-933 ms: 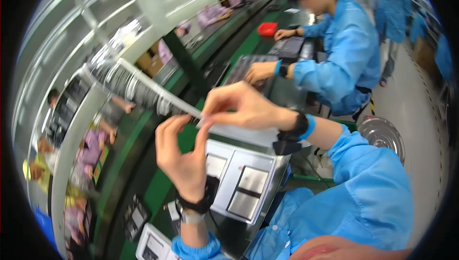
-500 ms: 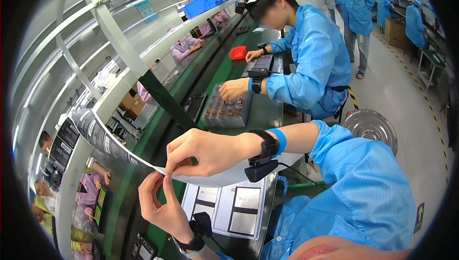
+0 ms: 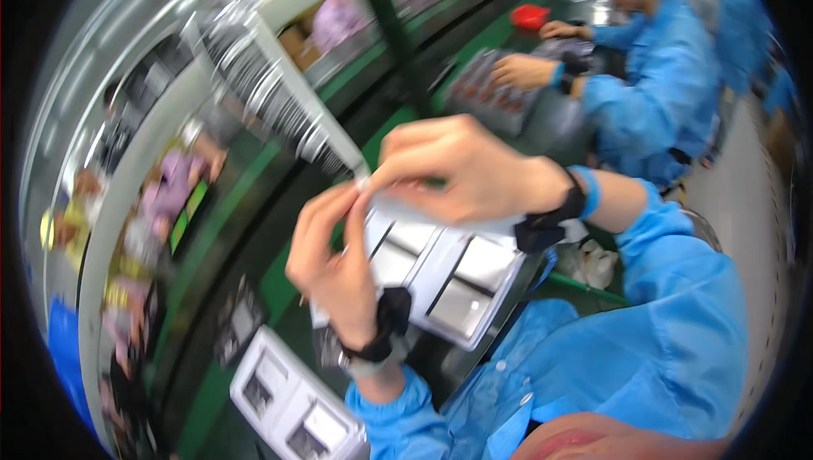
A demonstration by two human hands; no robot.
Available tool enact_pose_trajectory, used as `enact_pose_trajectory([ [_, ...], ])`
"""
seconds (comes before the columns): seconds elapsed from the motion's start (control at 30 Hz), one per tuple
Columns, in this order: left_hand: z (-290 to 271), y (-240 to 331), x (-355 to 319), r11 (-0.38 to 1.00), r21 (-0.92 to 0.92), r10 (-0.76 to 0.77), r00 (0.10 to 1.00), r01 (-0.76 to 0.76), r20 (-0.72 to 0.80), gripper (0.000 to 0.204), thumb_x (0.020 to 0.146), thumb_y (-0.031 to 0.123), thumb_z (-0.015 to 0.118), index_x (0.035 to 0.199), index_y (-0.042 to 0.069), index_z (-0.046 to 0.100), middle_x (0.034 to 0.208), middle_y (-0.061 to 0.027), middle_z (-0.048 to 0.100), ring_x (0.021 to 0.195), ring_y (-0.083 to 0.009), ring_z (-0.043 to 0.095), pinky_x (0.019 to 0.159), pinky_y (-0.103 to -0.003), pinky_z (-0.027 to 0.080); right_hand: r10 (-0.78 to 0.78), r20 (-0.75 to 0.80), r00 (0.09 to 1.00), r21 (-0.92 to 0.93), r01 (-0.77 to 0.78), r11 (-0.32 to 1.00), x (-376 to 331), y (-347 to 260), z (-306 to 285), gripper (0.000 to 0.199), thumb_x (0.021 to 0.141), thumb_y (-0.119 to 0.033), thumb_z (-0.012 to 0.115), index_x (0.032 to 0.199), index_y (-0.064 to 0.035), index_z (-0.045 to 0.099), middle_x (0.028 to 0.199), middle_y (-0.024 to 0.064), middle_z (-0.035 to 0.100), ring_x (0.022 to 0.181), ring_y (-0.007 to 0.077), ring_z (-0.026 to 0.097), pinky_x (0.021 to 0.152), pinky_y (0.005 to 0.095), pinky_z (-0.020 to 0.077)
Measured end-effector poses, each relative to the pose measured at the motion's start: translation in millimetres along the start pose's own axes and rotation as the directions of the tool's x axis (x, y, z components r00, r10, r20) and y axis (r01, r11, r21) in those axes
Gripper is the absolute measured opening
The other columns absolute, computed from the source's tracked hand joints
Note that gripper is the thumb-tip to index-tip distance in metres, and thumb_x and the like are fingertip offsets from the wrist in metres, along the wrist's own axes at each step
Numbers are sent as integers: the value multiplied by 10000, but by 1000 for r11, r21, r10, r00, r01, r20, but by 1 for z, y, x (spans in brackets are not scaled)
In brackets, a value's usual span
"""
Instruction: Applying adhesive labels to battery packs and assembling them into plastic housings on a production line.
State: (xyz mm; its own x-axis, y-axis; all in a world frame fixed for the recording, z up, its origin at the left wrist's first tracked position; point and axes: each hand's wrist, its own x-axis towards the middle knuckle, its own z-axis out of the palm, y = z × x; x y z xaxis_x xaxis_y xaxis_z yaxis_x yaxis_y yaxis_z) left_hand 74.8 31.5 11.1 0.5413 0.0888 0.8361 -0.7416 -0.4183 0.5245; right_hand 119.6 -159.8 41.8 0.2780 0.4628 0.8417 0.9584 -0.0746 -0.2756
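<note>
A long curved sheet of dark printed labels (image 3: 275, 92) with a white back rises toward the upper left, blurred by motion. My right hand (image 3: 461, 172) pinches its near end between thumb and forefinger. Thumb and fingertips of my left hand (image 3: 334, 248) are pressed together at the same edge, touching the right fingertips. Whether a single label is between them is too blurred to tell. Below my hands lies a white tray (image 3: 421, 284) with flat rectangular silver-and-black pieces in its recesses. My hands partly cover it.
A second white tray (image 3: 271, 409) with similar pieces stands lower left, beside a dark device (image 3: 240, 320). To the right, a co-worker in a blue smock (image 3: 652, 79) handles a clear tray of small parts (image 3: 495, 96) near a red bin (image 3: 530, 16). A pale shelf post (image 3: 309, 100) stands close to the sheet.
My view has swung left and down, so the lower-left tray now shows. Both hands still pinch at the sheet's edge, and the sheet stands more steeply in the picture.
</note>
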Motion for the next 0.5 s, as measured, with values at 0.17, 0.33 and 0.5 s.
enact_pose_trajectory([
  [0.17, -25, -13, -5, 984, -45, -174, 984, 172, -42, 100, 965, 22, 702, 1046, -37, 712, 947, -67, 723, 858, -111, 676, 794, -234, 529, 45, 45, 998, -52, -42, 998, -1, 2, 17, 147, 867, 23, 705, 1005, -11, 741, 855, 115, 666, 737, 237, 661, 633, 335, 508],
  [0.33, -53, -48, 2, 938, -217, -326, 897, 269, -298, 165, 1017, 130, 666, 1077, -23, 663, 881, -50, 683, 746, -92, 647, 657, -230, 490, 283, 23, 959, -60, -281, 958, -15, 25, -14, 145, 884, 26, 675, 1023, 27, 716, 903, 73, 710, 820, 129, 676, 747, 265, 531],
  [0.5, -81, -73, 7, 948, -144, -310, 928, 285, -204, 170, 1021, 98, 649, 1137, -26, 651, 976, -81, 693, 776, -121, 660, 682, -248, 506, 467, -172, 867, -233, -496, 836, -38, 69, -71, 193, 906, -30, 666, 1087, 12, 718, 951, 80, 728, 870, 120, 674, 800, 269, 532],
])
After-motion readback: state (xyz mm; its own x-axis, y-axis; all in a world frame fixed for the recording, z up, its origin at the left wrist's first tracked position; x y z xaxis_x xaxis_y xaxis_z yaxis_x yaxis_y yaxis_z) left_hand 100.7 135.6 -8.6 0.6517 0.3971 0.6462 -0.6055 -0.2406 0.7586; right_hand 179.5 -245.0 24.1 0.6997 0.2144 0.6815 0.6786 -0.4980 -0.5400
